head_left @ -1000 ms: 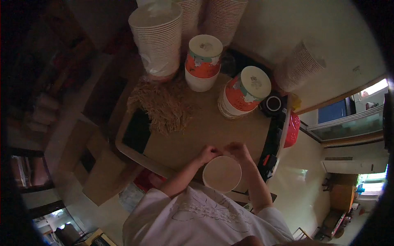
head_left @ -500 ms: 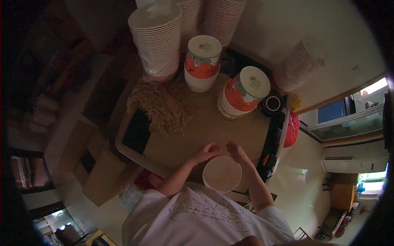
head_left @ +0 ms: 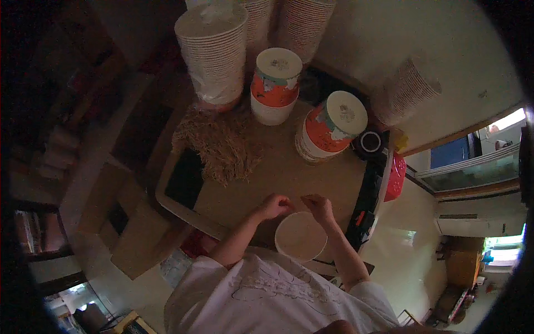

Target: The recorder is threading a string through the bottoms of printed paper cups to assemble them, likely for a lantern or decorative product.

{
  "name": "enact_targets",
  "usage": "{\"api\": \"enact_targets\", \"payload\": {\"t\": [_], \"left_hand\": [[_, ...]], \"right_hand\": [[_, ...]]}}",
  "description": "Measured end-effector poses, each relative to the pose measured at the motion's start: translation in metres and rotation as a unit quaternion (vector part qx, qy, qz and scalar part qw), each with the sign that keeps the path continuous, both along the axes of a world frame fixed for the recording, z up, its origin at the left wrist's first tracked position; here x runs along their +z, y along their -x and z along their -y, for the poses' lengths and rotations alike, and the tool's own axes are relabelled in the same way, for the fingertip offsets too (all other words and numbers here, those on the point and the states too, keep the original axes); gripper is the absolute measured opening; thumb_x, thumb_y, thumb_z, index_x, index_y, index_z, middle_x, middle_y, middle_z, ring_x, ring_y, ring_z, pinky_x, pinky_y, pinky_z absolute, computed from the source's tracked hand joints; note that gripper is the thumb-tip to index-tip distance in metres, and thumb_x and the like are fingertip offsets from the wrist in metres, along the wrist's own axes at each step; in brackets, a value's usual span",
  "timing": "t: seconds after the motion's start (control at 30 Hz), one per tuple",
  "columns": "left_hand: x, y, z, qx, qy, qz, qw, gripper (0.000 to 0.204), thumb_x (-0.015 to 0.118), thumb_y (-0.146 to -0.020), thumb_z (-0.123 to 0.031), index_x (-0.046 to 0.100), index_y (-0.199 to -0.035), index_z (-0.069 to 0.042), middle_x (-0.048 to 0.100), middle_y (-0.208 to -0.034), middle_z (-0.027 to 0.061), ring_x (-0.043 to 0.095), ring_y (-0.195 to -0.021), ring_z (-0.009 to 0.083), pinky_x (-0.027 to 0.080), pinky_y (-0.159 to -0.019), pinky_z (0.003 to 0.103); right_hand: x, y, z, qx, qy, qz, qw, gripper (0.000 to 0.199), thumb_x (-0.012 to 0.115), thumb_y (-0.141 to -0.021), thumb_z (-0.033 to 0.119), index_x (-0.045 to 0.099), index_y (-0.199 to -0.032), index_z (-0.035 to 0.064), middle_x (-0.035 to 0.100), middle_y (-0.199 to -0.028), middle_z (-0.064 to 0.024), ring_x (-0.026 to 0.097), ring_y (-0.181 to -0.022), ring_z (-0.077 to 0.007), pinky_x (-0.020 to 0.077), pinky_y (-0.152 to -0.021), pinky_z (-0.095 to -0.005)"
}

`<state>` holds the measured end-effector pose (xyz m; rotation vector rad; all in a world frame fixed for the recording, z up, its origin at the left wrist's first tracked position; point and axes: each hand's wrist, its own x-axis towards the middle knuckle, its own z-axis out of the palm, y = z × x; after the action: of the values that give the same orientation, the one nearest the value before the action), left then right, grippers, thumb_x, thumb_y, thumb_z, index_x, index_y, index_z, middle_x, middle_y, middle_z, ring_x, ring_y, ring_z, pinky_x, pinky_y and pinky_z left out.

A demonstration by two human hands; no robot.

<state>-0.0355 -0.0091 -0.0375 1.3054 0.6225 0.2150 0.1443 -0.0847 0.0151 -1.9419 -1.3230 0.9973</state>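
Note:
A white round paper tub (head_left: 301,240) stands near my body at the table's front edge, its mouth facing up. Just beyond its far rim, at the left, is my left hand (head_left: 275,206), fingers curled and pinched together. My right hand (head_left: 318,208) faces it across a small gap, above the far right of the rim, thumb and fingertips also pinched. Whatever the fingers hold is too small or dark to make out. Farther off at the left lies a heap of tan, stringy strands (head_left: 218,143), like twine or raffia.
Two upside-down stacks of printed orange-and-white tubs (head_left: 274,94) (head_left: 328,131) stand beyond my hands. Tall wrapped tub stacks (head_left: 214,58) rise behind. A dark roll (head_left: 369,141) and a red container (head_left: 395,177) sit at the right edge; cardboard boxes (head_left: 139,242) are at left.
My hands have drawn slightly apart, the left turning more closed and the right shifting a little left and down. The tub and the other things stay put.

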Motion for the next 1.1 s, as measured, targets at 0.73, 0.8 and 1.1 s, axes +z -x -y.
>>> {"api": "enact_targets", "payload": {"t": [0.73,0.8,1.1], "left_hand": [[0.024,-0.011,0.004,0.049,-0.315,0.006,0.948,0.016,0.057,-0.067,-0.006,0.064,-0.081,-0.012,0.049,-0.071,0.0080,0.051,-0.064,0.0224,0.043,-0.059,0.033],[0.026,-0.011,0.002,0.013,-0.353,-0.026,0.935,0.016,0.058,-0.068,-0.011,0.063,-0.083,-0.013,0.050,-0.073,0.0092,0.052,-0.067,0.0249,0.044,-0.061,0.035],[0.034,-0.017,0.001,-0.054,-0.378,-0.052,0.923,0.015,0.057,-0.074,-0.020,0.060,-0.085,-0.010,0.055,-0.079,0.0107,0.056,-0.076,0.0261,0.046,-0.065,0.035]], "right_hand": [[-0.025,-0.013,-0.004,0.050,0.086,-0.102,0.990,0.005,0.058,-0.071,0.005,0.060,-0.074,0.0007,0.057,-0.065,-0.0021,0.051,-0.062,-0.0075,0.0423,-0.056,-0.0241],[-0.019,-0.010,-0.005,0.053,0.076,-0.097,0.991,0.005,0.057,-0.071,0.005,0.060,-0.073,0.0009,0.057,-0.064,-0.0021,0.051,-0.061,-0.0076,0.0423,-0.056,-0.0242],[-0.027,-0.011,0.006,0.026,0.047,-0.132,0.990,0.007,0.057,-0.074,0.008,0.060,-0.074,0.0018,0.059,-0.065,-0.0042,0.053,-0.063,-0.0089,0.0428,-0.057,-0.0245]]}}
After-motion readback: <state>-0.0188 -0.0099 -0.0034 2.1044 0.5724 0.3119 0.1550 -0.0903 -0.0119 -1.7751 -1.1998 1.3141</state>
